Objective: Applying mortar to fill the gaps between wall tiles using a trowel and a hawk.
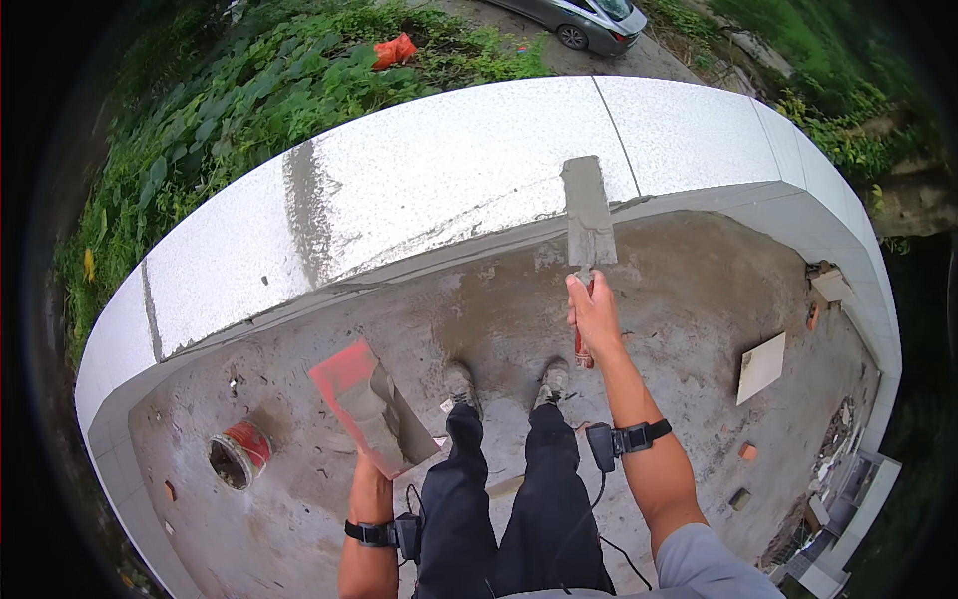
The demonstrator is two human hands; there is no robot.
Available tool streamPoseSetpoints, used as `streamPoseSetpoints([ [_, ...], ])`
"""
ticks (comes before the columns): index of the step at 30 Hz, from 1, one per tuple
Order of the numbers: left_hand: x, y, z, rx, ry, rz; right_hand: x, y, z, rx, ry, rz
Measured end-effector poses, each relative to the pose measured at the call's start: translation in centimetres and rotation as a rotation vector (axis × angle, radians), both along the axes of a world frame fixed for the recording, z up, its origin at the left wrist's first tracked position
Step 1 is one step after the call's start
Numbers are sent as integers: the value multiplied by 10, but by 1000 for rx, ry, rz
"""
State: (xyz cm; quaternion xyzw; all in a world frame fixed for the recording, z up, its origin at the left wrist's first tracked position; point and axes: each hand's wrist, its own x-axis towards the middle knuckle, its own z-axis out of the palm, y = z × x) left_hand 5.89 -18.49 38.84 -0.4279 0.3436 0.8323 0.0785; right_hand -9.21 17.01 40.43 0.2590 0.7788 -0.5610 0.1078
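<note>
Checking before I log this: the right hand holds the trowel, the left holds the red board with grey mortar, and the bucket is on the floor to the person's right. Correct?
Not quite: the head view shows the bucket on the floor to the person's left. The right hand does hold the trowel, and the left hand the red board with grey mortar.
</note>
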Motion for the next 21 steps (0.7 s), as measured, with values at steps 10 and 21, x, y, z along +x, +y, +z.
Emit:
streamPoseSetpoints([
  [10,-51,109,-2,74,-24,-273,-43,131,25,121,103,-96],
  [21,-60,148,11,324,-53,-416,128,54,71,-1222,-313,150],
])
